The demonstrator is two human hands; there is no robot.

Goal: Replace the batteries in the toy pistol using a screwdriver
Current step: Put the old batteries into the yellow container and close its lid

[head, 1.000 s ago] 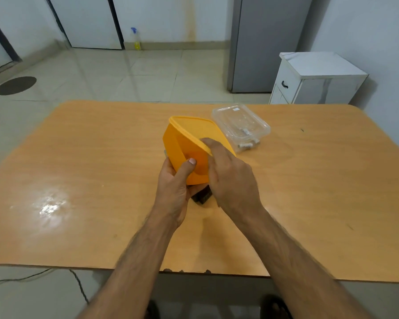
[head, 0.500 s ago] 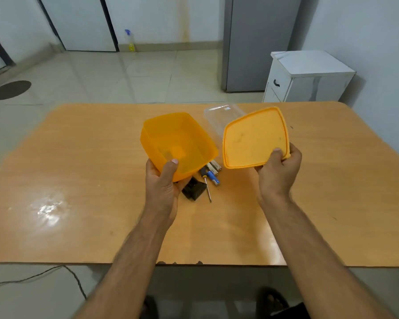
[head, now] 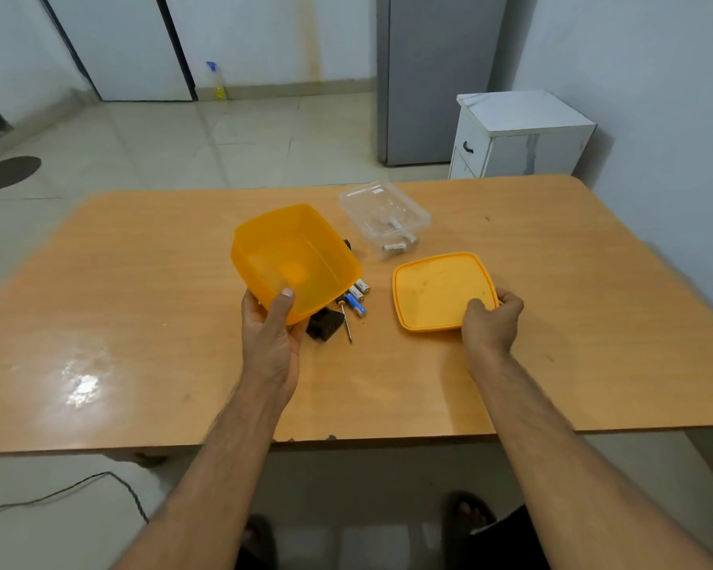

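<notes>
The left hand (head: 269, 337) grips the near corner of the orange box (head: 293, 261), thumb hooked inside the wall and fingers curled beneath, holding it raised and tipped with its mouth toward the camera; nothing shows inside it, which suggests it is held up simply to get it out of the way of what lies underneath. The right hand (head: 490, 320) pinches the near edge of the orange lid (head: 441, 292), thumb on top and fingers under, with the lid low and nearly flat over the table (head: 141, 322), probably so it can be set aside to the right, clear of the work area. The task's things sit between the two hands, partly hidden by the box: a black toy pistol (head: 325, 326) just below the box's lower edge, a thin screwdriver (head: 346, 320) beside it, and a few batteries (head: 358, 296) touching one another next to the screwdriver's handle. Behind them lies a clear tub (head: 383, 213) with more batteries inside. Both hands are occupied, so no work on the pistol has begun.
</notes>
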